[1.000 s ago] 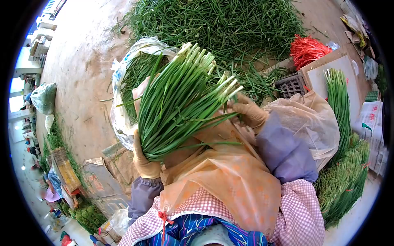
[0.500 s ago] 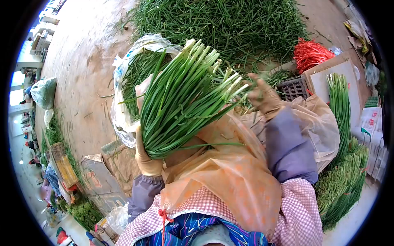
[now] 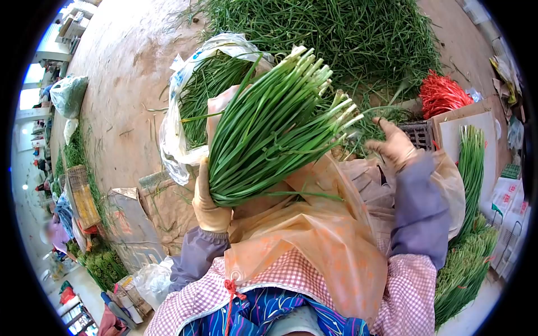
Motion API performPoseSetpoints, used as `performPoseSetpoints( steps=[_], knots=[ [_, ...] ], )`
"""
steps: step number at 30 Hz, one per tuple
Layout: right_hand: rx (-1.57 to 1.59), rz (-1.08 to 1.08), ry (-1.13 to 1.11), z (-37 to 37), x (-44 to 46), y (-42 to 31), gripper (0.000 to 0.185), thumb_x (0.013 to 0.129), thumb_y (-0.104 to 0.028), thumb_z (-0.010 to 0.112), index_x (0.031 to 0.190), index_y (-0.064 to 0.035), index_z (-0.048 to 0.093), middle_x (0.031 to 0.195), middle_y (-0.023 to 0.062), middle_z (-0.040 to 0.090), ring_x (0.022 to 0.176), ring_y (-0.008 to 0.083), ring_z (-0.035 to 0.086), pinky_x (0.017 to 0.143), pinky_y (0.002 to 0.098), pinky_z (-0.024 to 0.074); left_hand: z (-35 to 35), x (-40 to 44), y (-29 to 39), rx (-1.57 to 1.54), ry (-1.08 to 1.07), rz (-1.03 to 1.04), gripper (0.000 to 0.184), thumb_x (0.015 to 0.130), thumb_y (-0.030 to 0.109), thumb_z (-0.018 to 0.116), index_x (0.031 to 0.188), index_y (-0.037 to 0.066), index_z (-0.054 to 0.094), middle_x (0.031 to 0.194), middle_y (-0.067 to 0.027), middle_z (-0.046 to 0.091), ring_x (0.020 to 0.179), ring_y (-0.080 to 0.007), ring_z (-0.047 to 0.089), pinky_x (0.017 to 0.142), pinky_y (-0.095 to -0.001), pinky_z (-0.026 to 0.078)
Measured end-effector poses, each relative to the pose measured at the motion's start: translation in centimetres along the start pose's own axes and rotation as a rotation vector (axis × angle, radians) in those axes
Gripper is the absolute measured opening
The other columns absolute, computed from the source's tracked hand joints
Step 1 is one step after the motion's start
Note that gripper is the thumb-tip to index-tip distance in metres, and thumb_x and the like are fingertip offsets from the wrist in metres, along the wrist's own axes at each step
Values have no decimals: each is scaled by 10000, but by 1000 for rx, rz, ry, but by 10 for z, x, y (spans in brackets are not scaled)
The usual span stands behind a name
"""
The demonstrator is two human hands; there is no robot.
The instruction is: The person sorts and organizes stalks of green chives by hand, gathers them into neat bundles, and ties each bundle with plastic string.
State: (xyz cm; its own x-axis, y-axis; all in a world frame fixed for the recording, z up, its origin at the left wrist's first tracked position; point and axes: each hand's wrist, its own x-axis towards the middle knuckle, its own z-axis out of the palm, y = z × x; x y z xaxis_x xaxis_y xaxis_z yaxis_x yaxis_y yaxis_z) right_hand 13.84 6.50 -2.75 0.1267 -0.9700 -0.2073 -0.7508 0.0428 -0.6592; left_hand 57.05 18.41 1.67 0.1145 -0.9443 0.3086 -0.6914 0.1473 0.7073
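Observation:
A large bundle of green stalks (image 3: pixel 269 134) with pale cut ends pointing up and right lies across my lap. My left hand (image 3: pixel 210 196), in a tan glove, is wrapped round its leafy lower left end, with part of the fingers hidden behind the leaves. Off the right side of the bundle, my right hand (image 3: pixel 394 147), gloved too, has its fingers spread and holds nothing. A thin stalk crosses the air just above its fingertips. An orange-tinted plastic apron (image 3: pixel 314 224) covers my lap below the bundle.
A big heap of loose greens (image 3: pixel 325 39) lies ahead. Left of the bundle is an open white plastic bag (image 3: pixel 171 131) of greens. Red ties (image 3: pixel 443 95), a dark crate (image 3: pixel 417 134) and upright stalk bundles (image 3: pixel 472 168) are at the right. People are at far left.
My right hand has left the pale ends of the bundle and moved right, its fingers opening. My left hand still holds the bundle. The view has shifted slightly.

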Motion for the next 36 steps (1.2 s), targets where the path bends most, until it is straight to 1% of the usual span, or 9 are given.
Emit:
performPoseSetpoints(
  steps=[1,5,7,12,19,27,31,32,36],
  knots=[
    [-673,-131,275,3,-14,-12,515,826,-183,746,1303,-90,575,1160,165,646,1002,258,628,900,359,498,0,0,3,3,0,-13,870,732,9,762,1485,97,336,1164,-162,644,1023,-308,667,834,-363,543],
    [411,-152,371,-7,-34,-137,325,806,-246,748,1082,-90,676,1056,84,660,991,277,606,922,426,454,-8,2,19,125,-46,-53,847,763,-6,730,1494,95,315,1160,-155,638,1028,-289,657,836,-362,531],
    [-133,-663,377,4,-27,-172,244,787,-197,736,1008,-106,684,949,45,641,911,254,605,836,397,485,-10,4,25,126,-101,-85,849,798,-48,703,1512,108,271,1271,-170,620,1116,-253,630,929,-345,505],
    [-161,-863,311,46,-16,-175,142,792,-114,730,910,-92,655,852,78,617,801,286,593,696,371,489,-15,0,29,183,-141,-84,865,797,-49,679,1523,97,232,1254,-187,624,1111,-276,638,910,-360,517],
    [1415,-64,-329,2,-36,-159,191,939,-220,655,912,-40,600,698,-14,574,573,49,492,498,196,384,-22,2,28,173,-202,-57,856,812,-64,630,1531,80,189,1257,-191,617,1096,-290,642,898,-359,522],
    [100,-501,49,54,-38,-195,280,822,-163,751,1037,-30,630,765,138,671,659,266,670,582,357,527,-21,4,36,199,-217,-73,862,815,-31,647,1531,78,180,1239,-198,625,1082,-314,647,873,-373,529],
    [649,-526,-270,64,-38,-197,107,868,-112,695,920,-34,645,706,92,640,659,213,650,583,306,501,-21,4,34,198,-210,-49,877,814,-24,657,1534,79,166,1240,-204,622,1077,-327,647,858,-380,532],
    [988,-100,-766,53,-39,-197,67,887,-69,666,881,-11,634,674,54,611,637,168,620,564,282,477,-22,3,32,182,-218,-80,877,813,-33,661,1533,80,173,1246,-204,620,1081,-320,645,879,-378,526],
    [1626,-172,-653,-1,-39,-172,142,926,-72,582,791,-30,571,602,32,535,454,96,469,407,277,386,-19,3,20,145,-219,-45,873,803,-45,678,1525,73,202,1265,-201,608,1106,-290,632,928,-362,507]
  ],
)
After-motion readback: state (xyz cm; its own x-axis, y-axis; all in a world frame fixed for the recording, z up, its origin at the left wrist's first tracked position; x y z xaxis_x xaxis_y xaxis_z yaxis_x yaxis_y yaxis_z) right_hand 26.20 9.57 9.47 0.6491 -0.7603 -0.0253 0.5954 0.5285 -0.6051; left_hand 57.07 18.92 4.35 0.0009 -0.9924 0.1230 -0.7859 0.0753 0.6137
